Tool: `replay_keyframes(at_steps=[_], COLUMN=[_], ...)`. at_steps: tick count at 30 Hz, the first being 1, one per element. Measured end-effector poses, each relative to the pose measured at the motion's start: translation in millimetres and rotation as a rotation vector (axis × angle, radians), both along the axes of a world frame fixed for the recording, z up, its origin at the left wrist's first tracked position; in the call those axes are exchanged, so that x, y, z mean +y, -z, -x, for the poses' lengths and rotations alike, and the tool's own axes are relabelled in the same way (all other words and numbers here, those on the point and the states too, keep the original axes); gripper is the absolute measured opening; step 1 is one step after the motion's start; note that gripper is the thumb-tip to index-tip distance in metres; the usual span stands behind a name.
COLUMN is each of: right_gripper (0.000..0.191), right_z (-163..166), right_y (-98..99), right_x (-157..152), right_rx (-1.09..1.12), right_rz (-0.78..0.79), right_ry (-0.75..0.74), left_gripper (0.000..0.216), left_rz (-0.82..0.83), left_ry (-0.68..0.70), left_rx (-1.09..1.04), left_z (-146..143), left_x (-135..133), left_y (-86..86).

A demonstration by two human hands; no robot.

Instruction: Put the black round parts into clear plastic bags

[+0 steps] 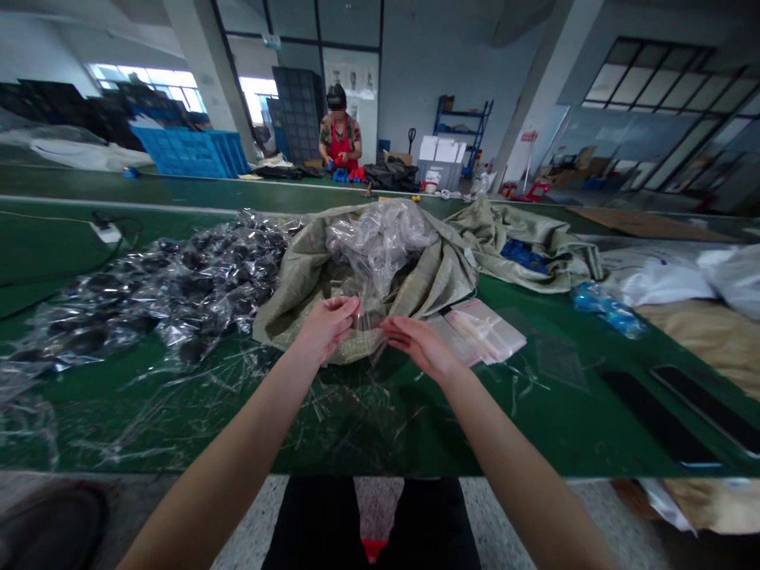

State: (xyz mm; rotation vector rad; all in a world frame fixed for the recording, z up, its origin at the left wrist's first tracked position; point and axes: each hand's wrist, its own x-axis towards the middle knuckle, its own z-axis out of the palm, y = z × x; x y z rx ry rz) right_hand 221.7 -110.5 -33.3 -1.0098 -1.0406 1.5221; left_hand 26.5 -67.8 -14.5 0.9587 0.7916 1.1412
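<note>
Between my hands, at the mouth of a green-grey woven sack point(273, 313), is a thin clear plastic bag point(371, 311). My left hand point(328, 326) pinches its left side between thumb and fingers. My right hand point(419, 342) has its fingers pressed together at the bag's right side; what lies between the fingertips is too thin to make out. Crumpled clear plastic point(383, 233) fills the sack's opening just beyond. A stack of flat clear bags point(484, 328) lies beside my right hand. To the left spreads a heap of dark round items wrapped in clear plastic point(195, 273).
A second woven sack point(534, 237) with something blue inside lies at the right. Two dark flat phone-like slabs point(662, 416) rest near the right front edge. Plastic strips point(142, 427) litter the green table point(249, 443). Across it, a person point(340, 138) handles red and blue items.
</note>
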Motion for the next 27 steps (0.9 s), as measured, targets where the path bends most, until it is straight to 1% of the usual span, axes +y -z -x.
replay_keyframes(at_steps=[2,5,7,10,13,16,18,20,21,22,23,24,25,27], right_gripper=[0.039,0.035,0.033,0.033,0.038,0.042,0.047,0.060,0.068,0.073,0.072,0.065,0.053,0.024], right_z=[14,27,34,41,47,49,48,46,46,46,46,47,49,55], right_y=[-0.5,-0.3,0.2,1.8,3.9,3.8,0.4,-5.8,-9.6,-13.3,-16.8,-19.6,-21.7,-23.4], right_x=[3,9,13,18,21,19,14,5,1,-3,-6,-8,-9,-9], right_rx=[0.063,0.037,-0.017,-0.127,-0.238,-0.357,-0.456,-0.591,-0.667,-0.741,-0.805,-0.858,-0.898,-0.949], right_rz=[0.058,0.026,-0.034,-0.109,-0.141,-0.174,-0.293,-0.526,-0.657,-0.778,-0.877,-0.947,-0.990,-1.012], right_ry=[-0.027,0.039,0.089,0.124,0.126,0.093,0.122,0.143,0.129,0.098,0.069,0.050,0.046,0.075], left_gripper=[0.040,0.039,0.042,0.043,0.037,0.038,0.040,0.042,0.043,0.043,0.043,0.042,0.042,0.043], left_rz=[-0.011,0.004,0.040,0.074,0.064,0.064,0.078,0.093,0.097,0.097,0.094,0.092,0.090,0.079], left_ry=[-0.016,-0.046,-0.004,0.063,0.020,-0.039,-0.112,-0.182,-0.205,-0.220,-0.228,-0.239,-0.249,-0.264], left_rx=[-0.025,-0.055,-0.043,0.044,0.137,0.177,0.183,0.196,0.205,0.216,0.229,0.244,0.260,0.292], left_z=[8,21,28,34,37,42,46,50,52,53,53,53,53,53], left_x=[-2,-10,-17,-26,-30,-28,-26,-25,-25,-25,-24,-24,-23,-22], left_y=[2.2,5.8,8.0,12.1,16.9,19.8,19.9,18.9,18.2,17.5,16.8,16.2,15.7,14.8])
